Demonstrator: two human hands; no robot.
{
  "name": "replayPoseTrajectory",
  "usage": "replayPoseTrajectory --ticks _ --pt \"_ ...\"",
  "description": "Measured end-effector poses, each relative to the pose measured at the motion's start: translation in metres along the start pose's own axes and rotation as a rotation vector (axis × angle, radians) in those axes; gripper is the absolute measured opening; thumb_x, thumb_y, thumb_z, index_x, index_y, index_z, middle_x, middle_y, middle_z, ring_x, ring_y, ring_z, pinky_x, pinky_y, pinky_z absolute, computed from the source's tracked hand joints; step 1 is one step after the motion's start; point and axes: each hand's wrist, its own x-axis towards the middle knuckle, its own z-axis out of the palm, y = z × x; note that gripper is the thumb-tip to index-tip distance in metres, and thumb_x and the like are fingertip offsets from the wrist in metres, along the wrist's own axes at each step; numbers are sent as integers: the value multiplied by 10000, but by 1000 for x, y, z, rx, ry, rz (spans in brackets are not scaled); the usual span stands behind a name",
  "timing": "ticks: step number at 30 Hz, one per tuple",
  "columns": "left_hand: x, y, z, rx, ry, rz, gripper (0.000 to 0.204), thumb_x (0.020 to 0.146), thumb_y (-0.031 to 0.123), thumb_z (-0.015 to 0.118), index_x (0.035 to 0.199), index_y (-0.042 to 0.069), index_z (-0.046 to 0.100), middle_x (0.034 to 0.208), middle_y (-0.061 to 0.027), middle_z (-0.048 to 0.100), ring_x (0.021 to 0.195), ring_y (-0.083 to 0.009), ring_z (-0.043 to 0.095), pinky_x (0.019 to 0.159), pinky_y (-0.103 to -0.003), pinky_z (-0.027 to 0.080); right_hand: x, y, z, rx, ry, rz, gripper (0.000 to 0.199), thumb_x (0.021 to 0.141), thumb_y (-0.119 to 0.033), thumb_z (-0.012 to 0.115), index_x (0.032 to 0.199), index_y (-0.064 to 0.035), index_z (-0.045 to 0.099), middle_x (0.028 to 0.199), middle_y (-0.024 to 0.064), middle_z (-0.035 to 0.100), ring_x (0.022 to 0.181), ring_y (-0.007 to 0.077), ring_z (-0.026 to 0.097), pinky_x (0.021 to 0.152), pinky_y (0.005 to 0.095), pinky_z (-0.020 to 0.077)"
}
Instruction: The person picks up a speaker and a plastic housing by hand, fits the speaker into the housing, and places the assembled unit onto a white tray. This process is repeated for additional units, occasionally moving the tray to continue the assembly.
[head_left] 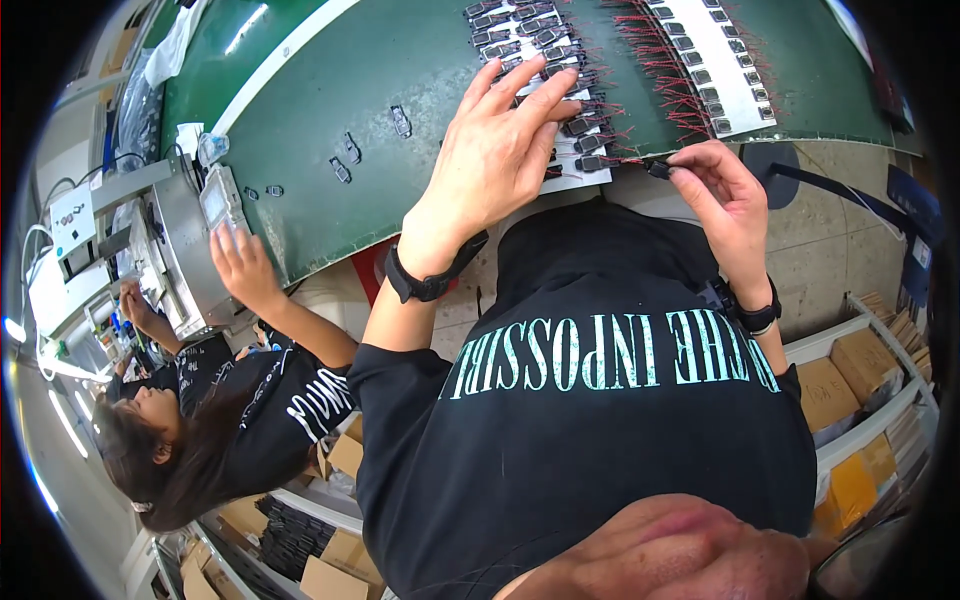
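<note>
My right hand (725, 195), at the front edge of the green bench, is closed in a pinch on a small black wired part (658, 170). The part looks like a miniature speaker. My left hand (490, 150) lies over a white sheet (597, 178) covered with rows of similar black parts (494, 35), some trailing thin red wires. Its fingers are stretched and spread, with the tips on or just above the parts; what is under them is partly hidden.
A second white sheet (715, 50) with black parts and red wires lies to the right. Several loose black parts (402, 121) are spread on the green bench (300, 180). At left a co-worker's hand (245, 268) is near a clear-lidded box (222, 200). Cartons (865, 360) sit on racks behind.
</note>
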Motion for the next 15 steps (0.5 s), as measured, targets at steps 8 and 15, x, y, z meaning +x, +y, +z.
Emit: replayPoseTrajectory --ticks 8,15 --pt "-10 3 -1 -40 71 15 330 901 31 624 1219 91 690 1198 -7 716 1360 -281 494 1157 -498 343 -3 2 3 -15 -23 -2 143 946 36 624 1088 26 641 1050 10 610 955 66 584 868 208 455" --pt "-55 2 -1 33 361 -1 320 739 86 808 1049 134 745 971 -20 695 1091 -289 606 965 -426 487 -6 6 2 -9 23 -30 152 949 7 646 1101 4 646 1022 -14 623 892 37 567 809 179 435"
